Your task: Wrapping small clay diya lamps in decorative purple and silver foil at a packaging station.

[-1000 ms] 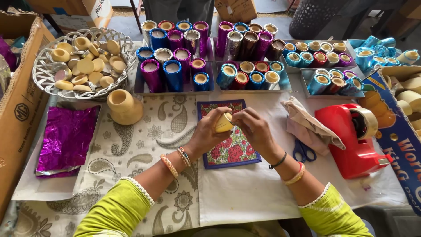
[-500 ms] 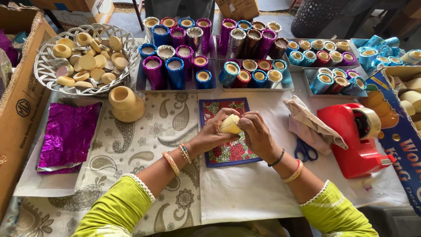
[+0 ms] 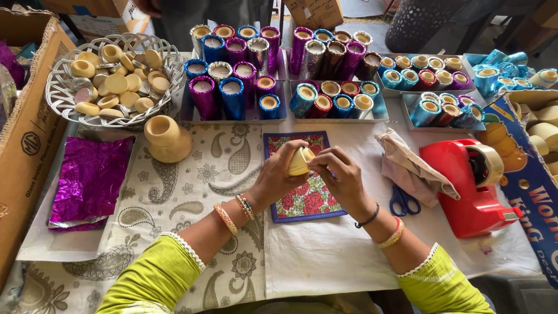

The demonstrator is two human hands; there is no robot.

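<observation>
Holding small cream cup [image 3: 300, 161] in closed left hand [image 3: 279, 177]; right hand [image 3: 342, 177] pinching its rim; keep steady above floral mat [image 3: 302, 200].

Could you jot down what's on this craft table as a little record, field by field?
left hand: grips a small cream cup
right hand: fingers at the cup's rim
under the hands: floral mat
left side: basket of cream discs, purple foil sheet
back: trays of foil-wrapped tubes
right side: red tape dispenser, scissors
</observation>
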